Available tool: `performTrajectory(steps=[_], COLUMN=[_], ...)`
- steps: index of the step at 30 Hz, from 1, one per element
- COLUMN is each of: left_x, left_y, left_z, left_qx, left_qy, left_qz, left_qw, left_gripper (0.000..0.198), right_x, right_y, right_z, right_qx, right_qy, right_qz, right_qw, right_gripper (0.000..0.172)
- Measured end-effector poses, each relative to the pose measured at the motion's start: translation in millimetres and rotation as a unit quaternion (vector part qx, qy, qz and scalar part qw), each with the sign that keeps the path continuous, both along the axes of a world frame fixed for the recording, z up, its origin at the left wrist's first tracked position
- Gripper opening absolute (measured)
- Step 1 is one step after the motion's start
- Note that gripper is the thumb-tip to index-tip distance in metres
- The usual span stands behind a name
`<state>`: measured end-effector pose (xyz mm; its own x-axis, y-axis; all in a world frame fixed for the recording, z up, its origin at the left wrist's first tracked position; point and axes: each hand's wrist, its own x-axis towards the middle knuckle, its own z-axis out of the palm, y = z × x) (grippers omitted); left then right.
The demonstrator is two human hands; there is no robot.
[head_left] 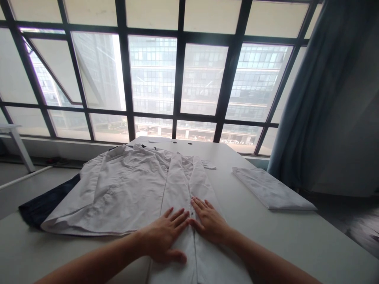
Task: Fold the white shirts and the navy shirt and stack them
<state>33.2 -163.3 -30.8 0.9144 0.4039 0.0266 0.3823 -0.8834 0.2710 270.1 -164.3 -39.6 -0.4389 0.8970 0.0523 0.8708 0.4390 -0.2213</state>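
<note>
A white shirt (177, 185) lies lengthwise on the white table, its front opening running toward me between my hands. My left hand (167, 232) rests flat on the fabric left of the opening, fingers spread. On the other side of the opening, my right hand (209, 219) also presses flat on the cloth, with its fingers stretched out. The two hands nearly touch at the middle. Another spread of wrinkled white cloth (127, 193), apparently a garment, covers the table to the left; whether it is separate from the shirt I cannot tell.
A folded white garment (272, 189) lies at the table's right edge. Dark navy cloth (50, 201) shows under the white cloth at the left. The white table (296, 232) reaches toward large windows. A blue-grey curtain (308, 106) hangs at the right.
</note>
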Motion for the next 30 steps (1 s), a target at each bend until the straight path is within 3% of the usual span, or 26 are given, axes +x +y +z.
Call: performTrajectory(steps=[5,9,10,12,14,15,18,21,25,27,30], left_x=[0,-5,-7,-11,-13,-13,-9,-6,-8,-6,4], left_y=[-4,-4,-2,3,12,17,32,34,21,19,30], left_z=[-0.8,9.0,14.5,25.4,31.2,30.9,19.3,9.2,19.6,28.1,30.9], left_qx=[-0.015,-0.06,-0.085,-0.142,-0.152,-0.129,-0.035,-0.019,-0.018,-0.022,-0.009], left_qy=[0.013,0.033,0.037,0.028,-0.017,-0.039,-0.04,0.029,0.054,0.019,-0.054], left_qz=[0.006,-0.038,-0.064,-0.094,-0.049,-0.007,0.076,0.071,0.045,0.029,0.035], left_qw=[1.0,0.997,0.994,0.985,0.987,0.991,0.996,0.997,0.997,0.999,0.998], left_gripper=[0.1,0.126,0.124,0.095,0.063,0.058,0.069,0.074,0.081,0.063,0.027], right_x=[-1,-5,-5,-5,-2,-1,4,5,3,1,-6], right_y=[-8,-22,-25,-27,-23,-20,-10,-8,-16,-20,-23], right_z=[3.4,14.7,18.9,25.8,27.5,25.9,15.0,8.5,16.1,19.8,18.9], right_qx=[-0.008,0.014,0.018,0.018,0.034,0.048,0.083,0.074,0.063,0.064,0.082], right_qy=[-0.007,0.001,0.014,0.06,0.108,0.119,0.103,0.081,0.075,0.081,0.095], right_qz=[0.006,0.008,0.01,0.007,0.003,0.005,0.025,0.036,0.054,0.06,0.088], right_qw=[1.0,1.0,1.0,0.998,0.994,0.992,0.991,0.993,0.994,0.993,0.988], right_gripper=[0.081,0.079,0.073,0.056,0.045,0.041,0.042,0.043,0.034,0.026,0.029])
